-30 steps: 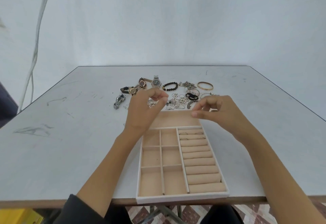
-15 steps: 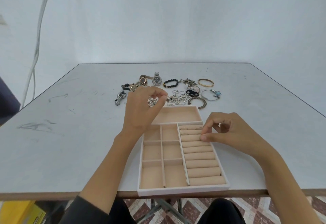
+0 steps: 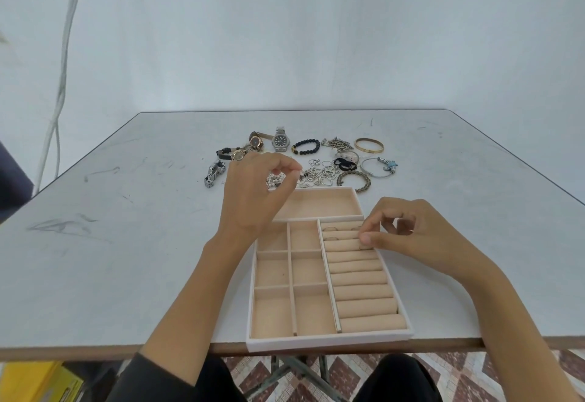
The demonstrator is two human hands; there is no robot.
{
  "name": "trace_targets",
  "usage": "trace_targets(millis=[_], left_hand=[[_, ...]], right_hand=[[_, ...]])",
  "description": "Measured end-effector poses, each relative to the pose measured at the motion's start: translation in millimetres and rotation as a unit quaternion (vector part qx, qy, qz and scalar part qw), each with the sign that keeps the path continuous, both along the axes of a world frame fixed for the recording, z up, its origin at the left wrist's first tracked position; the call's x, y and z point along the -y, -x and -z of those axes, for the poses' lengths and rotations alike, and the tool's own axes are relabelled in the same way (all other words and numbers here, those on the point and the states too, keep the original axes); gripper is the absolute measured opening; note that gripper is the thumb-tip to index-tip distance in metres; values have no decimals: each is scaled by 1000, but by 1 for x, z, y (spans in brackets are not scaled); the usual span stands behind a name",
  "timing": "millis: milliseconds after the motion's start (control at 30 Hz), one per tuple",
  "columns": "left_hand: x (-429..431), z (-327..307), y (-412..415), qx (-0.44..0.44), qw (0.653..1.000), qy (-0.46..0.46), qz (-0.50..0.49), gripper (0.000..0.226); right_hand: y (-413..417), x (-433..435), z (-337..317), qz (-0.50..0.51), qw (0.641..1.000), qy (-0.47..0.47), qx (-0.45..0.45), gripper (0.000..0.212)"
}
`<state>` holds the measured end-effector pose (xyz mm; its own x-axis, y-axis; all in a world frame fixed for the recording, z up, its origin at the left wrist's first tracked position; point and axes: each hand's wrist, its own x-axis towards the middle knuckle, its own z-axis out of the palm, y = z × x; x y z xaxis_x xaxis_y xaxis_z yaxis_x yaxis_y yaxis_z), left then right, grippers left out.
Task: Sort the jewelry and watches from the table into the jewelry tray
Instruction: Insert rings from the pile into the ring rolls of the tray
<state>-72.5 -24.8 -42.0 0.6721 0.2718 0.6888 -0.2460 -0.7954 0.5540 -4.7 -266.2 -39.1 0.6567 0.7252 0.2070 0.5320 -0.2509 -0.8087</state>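
Jewelry [image 3: 274, 182] pinched in left hand [image 3: 253, 202]; right hand [image 3: 411, 237] touches tray [image 3: 329, 342].

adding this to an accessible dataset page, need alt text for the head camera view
A person's left hand pinches small silver jewelry over a beige jewelry tray, while the right hand has its fingertips at the ring rolls. Watches and bracelets lie loose on the grey table beyond.

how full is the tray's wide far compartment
Empty where visible: the wide compartment shows bare beige lining; the left hand hides its left end.
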Motion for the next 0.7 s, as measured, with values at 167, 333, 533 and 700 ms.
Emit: trace_targets(millis=[167,333,533,700], left_hand=[[-1,1,0,5,1000,6,12,12],[-1,1,0,0,1000,1,10,9],[-1,0,2,-14,1000,6,11,8],[2,-4,4,-36,998,36,43,7]], right_hand=[[-1,-1,2,8,1000,12,4,9],[-3,-3,6,13,1000,15,5,12],[-2,1,4,64,997,-29,-11,17],[1,15,23,170,979,65,95,26]])
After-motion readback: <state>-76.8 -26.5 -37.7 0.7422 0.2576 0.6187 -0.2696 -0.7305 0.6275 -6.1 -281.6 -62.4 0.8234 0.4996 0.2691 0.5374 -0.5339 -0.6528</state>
